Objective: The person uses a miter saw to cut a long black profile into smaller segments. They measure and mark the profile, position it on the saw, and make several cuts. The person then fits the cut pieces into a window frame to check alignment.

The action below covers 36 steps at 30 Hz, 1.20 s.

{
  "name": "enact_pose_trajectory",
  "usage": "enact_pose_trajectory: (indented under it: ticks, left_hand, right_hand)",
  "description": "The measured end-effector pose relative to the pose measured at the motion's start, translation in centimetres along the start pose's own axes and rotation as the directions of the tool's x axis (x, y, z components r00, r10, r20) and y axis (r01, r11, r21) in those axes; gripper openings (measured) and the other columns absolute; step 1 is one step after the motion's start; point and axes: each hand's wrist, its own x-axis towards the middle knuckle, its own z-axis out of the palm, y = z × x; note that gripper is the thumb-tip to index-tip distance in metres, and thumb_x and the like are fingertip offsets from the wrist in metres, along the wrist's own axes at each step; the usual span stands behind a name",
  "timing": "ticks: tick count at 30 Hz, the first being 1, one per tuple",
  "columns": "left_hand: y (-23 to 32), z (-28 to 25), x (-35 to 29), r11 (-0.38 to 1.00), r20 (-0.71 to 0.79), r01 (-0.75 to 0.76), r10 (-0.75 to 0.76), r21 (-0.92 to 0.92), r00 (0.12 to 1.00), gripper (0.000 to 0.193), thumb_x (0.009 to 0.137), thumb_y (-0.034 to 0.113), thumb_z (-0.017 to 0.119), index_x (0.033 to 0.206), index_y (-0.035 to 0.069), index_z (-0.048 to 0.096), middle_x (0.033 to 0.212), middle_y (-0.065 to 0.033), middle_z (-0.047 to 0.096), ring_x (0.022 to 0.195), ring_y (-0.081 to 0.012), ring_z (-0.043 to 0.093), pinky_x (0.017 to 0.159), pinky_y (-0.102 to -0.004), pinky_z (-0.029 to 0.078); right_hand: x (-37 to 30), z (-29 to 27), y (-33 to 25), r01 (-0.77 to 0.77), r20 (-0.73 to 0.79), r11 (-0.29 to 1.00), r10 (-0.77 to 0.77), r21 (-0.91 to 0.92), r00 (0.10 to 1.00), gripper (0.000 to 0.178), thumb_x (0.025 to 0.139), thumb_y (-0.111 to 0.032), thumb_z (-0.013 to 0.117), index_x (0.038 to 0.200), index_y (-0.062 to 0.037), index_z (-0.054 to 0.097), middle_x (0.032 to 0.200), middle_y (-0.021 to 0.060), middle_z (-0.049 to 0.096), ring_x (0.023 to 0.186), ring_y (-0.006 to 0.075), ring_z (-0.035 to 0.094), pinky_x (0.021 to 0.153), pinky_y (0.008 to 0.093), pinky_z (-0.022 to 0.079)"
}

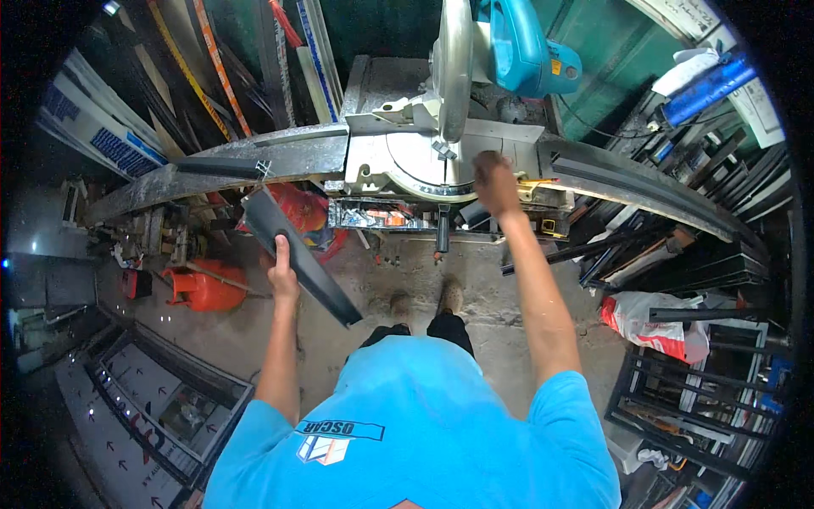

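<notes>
My left hand (283, 273) grips a long dark grey metal profile (312, 276), held tilted in the air in front of the bench. My right hand (498, 185) is over the right side of the mitre saw's base, just right of the blade guard (455, 76). Its fingers look curled and dark, and anything within them is hidden. The mitre saw has a teal motor housing (527, 51) and a pale round turntable (415, 159), with a black handle (443, 229) at the front. A thin yellow pencil-like stick (538, 181) lies beside my right hand.
A short dark profile (220, 166) rests on the left bench wing, and a long dark one (627, 180) on the right wing. Strips lean against the green back wall. An orange gas cylinder (208, 285) stands at left; dark frames (695, 399) and a plastic bag (657, 327) are at right.
</notes>
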Motion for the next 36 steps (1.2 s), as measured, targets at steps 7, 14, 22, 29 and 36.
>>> enact_pose_trajectory:
  ticks: [7,14,22,29,36]
  left_hand:
    - [4.3,5.9,-2.6,0.922,0.385,-0.231,0.099,0.312,0.918,0.04,0.099,0.03,0.07,0.122,-0.001,0.062,0.104,-0.0025,0.068,0.093,-0.01,0.06,0.082,-0.0279,0.048]
    - [8.6,13.5,-0.5,0.778,0.734,-0.425,-0.068,0.463,0.675,0.043,0.096,0.024,0.071,0.131,-0.001,0.065,0.109,-0.0082,0.068,0.101,-0.0146,0.06,0.088,-0.0318,0.048]
    - [8.8,23.9,2.3,0.573,0.828,-0.6,-0.434,0.558,0.355,0.067,0.093,0.059,0.066,0.127,0.002,0.07,0.112,-0.0177,0.075,0.101,-0.0241,0.07,0.092,-0.0379,0.053]
    - [7.9,28.7,6.4,0.631,0.864,-0.629,-0.482,0.455,0.142,0.067,0.089,0.063,0.068,0.121,0.004,0.074,0.107,-0.015,0.077,0.098,-0.0246,0.072,0.089,-0.0385,0.055]
    - [5.3,24.3,8.8,0.256,0.972,-0.964,0.195,0.077,0.13,0.067,0.075,0.056,0.081,0.131,0.021,0.068,0.144,-0.0105,0.058,0.136,-0.0342,0.051,0.107,-0.0542,0.041]
  right_hand:
    - [1.1,4.5,-0.4,0.291,0.201,0.937,-0.252,-0.194,0.947,0.057,0.094,-0.04,0.061,0.138,-0.003,0.058,0.145,0.0222,0.053,0.134,0.0412,0.049,0.114,0.0627,0.032]
    - [-0.4,1.9,1.9,-0.153,0.113,0.87,0.231,-0.468,0.966,0.047,0.088,-0.015,0.061,0.129,0.0078,0.062,0.146,0.0332,0.047,0.134,0.0484,0.047,0.113,0.0567,0.037]
    - [-6.2,-2.6,-7.3,-0.701,0.703,0.043,-0.034,0.711,0.711,0.053,0.096,-0.032,0.072,0.134,0.0001,0.055,0.12,0.0154,0.068,0.107,0.0287,0.07,0.091,0.0426,0.059]
    - [-5.0,2.7,-11.4,-0.423,0.597,-0.424,0.518,0.801,0.612,0.042,0.102,-0.031,0.064,0.121,0.006,0.058,0.106,0.0189,0.07,0.085,0.0302,0.075,0.069,0.0374,0.066]
    - [1.2,5.5,-11.0,-0.365,0.583,-0.459,0.696,0.81,0.418,0.06,0.096,-0.043,0.07,0.113,0.0121,0.053,0.095,0.0262,0.068,0.079,0.0341,0.074,0.067,0.0393,0.064]
